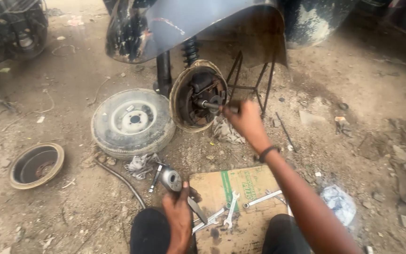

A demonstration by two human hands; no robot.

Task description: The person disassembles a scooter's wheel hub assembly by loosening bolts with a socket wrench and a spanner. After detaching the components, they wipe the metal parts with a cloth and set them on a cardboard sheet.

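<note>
1. On the dirt floor beneath a raised vehicle, the exposed brake hub (198, 95) faces the camera; its axle stub sticks out toward the person, so it can be reached from a seated position.
2. Right hand (246, 118) is closed around the outer end of the axle stub at the hub, arm stretched forward; what else it grips, cannot tell.
3. Left hand (179, 214) is wrapped around the handle of a metal tool (171, 179) with a rounded head, held low between the knees, head pointing up and away; kept ready near the body.
4. Removed wheel (133, 121) lies flat just left of the hub; brake drum (36, 165) sits open side up well apart, toward the floor's left edge.
5. Flattened cardboard (240, 188) lies between the knees as a tool mat; spanners (231, 207) rest on it, off the dirt.
6. Rags (141, 164) lie near the wheel and below the hub.
</note>
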